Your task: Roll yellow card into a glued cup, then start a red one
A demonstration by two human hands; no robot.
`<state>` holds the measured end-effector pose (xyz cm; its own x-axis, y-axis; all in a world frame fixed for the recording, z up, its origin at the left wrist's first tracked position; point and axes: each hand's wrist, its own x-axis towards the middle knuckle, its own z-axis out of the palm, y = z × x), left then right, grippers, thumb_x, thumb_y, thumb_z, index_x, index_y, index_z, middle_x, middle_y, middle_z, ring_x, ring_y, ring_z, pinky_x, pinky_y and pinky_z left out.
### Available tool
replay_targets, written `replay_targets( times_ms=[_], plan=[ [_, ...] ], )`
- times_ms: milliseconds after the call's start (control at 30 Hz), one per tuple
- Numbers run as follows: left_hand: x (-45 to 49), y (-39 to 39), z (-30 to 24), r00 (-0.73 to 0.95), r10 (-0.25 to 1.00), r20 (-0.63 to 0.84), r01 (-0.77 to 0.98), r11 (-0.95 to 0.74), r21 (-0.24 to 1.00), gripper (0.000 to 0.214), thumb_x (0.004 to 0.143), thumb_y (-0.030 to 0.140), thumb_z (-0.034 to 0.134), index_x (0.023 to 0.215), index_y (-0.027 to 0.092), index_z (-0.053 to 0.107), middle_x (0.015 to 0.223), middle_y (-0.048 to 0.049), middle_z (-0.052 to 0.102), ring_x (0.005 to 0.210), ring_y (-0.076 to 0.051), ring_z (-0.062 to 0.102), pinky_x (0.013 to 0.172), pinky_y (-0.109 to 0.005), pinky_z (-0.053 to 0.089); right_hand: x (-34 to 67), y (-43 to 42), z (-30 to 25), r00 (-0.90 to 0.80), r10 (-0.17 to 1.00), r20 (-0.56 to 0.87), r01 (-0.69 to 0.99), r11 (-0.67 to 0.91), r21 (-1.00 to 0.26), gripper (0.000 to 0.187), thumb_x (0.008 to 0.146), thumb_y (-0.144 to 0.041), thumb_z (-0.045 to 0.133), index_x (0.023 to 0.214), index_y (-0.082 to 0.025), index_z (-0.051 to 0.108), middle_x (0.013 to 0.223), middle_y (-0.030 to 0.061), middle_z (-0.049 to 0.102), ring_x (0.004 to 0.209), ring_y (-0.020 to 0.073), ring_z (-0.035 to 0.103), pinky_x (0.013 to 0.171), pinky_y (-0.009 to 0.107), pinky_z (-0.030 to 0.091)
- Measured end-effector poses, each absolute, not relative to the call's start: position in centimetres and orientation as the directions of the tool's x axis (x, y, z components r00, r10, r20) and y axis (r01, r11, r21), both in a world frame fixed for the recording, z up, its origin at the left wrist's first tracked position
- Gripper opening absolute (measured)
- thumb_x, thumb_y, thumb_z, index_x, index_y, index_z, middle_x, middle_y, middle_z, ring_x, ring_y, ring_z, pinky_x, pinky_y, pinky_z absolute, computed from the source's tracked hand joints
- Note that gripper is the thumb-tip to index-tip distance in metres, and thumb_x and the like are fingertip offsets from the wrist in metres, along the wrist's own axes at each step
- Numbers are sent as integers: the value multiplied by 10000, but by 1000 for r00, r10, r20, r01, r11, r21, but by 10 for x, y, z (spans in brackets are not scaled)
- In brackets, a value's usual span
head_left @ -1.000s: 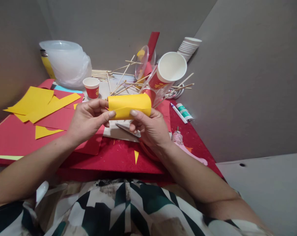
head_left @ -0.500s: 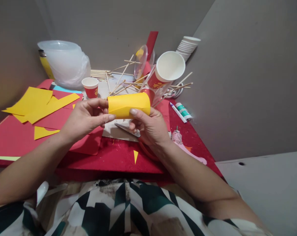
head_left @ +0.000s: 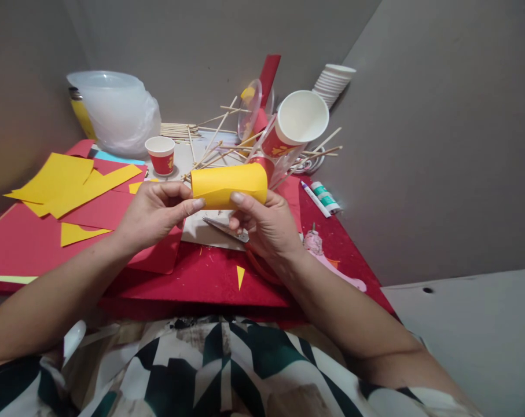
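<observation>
Left fingers (head_left: 194,205) and right fingers (head_left: 245,204) closed on yellow paper roll (head_left: 228,176) — left index perhaps lower than before

dim indoor light | left wall (head_left: 19,110) shadowed, warm-tinted | edges wide-angle stretched | slight softness

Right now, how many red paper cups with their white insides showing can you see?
2. An upright red paper cup stands beyond the left hand; a tilted red paper cup is beyond the yellow rolled-paper tube. More may be hidden beneath the tilted one.
</observation>
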<state>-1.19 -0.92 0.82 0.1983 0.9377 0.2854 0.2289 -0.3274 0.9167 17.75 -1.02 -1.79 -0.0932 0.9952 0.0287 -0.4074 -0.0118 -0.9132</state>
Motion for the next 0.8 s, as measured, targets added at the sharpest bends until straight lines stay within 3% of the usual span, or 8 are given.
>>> replay_targets(
  times_ms=[433,800],
  plan=[
    [-10,-10,6,235,892,386,338,-448,828,371,835,311,650,513,175,528,488,37,469,471,-80,390,480,-230,304,177,-10,-19,-97,995,20,-422,-23,-906,283,653,-364,860,790,-162,717,518,-37,659,395,70,579,371,135,417],
    [-13,-5,1,188,930,317,207,-353,912,256,765,340,750,638,135,665,544,27,538,500,-65,443,471,-188,352,176,-8,-21,-77,996,42,-412,7,-911,266,654,-360,848,768,-161,714,529,-38,659,389,71,577,365,141,422]
  ],
)
